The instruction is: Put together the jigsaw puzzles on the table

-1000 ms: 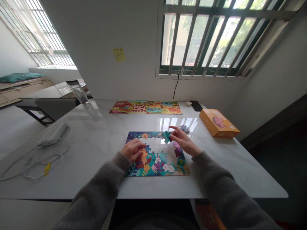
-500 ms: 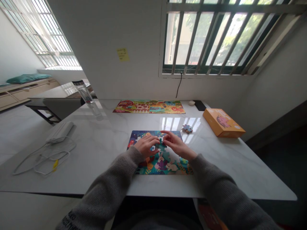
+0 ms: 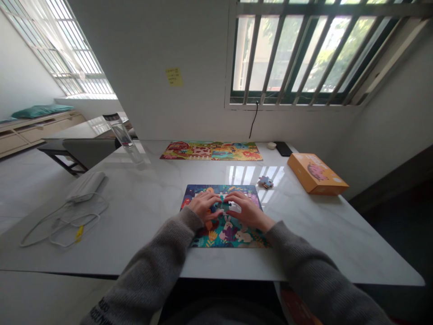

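Your white marble bench (image 3: 142,216) carries a part-built jigsaw puzzle (image 3: 192,198) directly before you, with a small clump of loose pieces (image 3: 266,182) to its right. Farther back lie a farm-scene puzzle (image 3: 211,151), an orange box (image 3: 317,179) and a glass bottle (image 3: 123,140); a white adapter (image 3: 86,186) and its cable (image 3: 61,230) sit left.

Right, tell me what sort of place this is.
Probably a bright room in a home or a casual workspace, though I can't tell which: a white marble-topped table holds a jigsaw puzzle, with a barred window and a teal cushion on a low bench.
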A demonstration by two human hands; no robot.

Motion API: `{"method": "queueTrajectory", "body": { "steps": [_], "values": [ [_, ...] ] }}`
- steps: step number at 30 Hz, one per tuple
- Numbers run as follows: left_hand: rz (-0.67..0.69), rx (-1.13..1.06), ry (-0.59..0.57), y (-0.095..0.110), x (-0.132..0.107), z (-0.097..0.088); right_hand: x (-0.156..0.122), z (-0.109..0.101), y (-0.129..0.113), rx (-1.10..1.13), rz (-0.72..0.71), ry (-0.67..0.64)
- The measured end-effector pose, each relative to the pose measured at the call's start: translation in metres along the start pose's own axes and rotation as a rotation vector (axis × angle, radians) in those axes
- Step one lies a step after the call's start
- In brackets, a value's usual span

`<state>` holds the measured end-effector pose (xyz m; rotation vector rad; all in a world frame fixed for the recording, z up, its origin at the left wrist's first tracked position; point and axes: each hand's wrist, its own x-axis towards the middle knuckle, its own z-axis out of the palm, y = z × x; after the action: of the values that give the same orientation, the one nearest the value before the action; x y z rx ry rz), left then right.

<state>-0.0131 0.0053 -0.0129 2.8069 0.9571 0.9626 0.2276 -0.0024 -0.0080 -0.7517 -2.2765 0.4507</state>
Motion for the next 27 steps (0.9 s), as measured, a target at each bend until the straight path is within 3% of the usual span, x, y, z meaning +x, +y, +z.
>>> {"method": "queueTrajectory", "body": {
  "steps": [6,10,17,27],
  "values": [
    [-0.153,-0.073,-0.034,-0.013,-0.006,0.004,-0.002,0.002,0.002,-0.088,0.048,-0.049],
    [-0.171,-0.102,-0.133,-0.02,-0.009,0.008,-0.002,0.005,0.005,-0.12,0.067,-0.09],
    [-0.217,-0.165,-0.143,-0.02,-0.009,0.006,-0.002,0.005,0.005,-0.124,0.068,-0.114],
    [-0.222,-0.185,-0.15,-0.017,-0.008,0.001,-0.014,-0.023,0.017,-0.108,0.154,-0.045]
  ]
}}
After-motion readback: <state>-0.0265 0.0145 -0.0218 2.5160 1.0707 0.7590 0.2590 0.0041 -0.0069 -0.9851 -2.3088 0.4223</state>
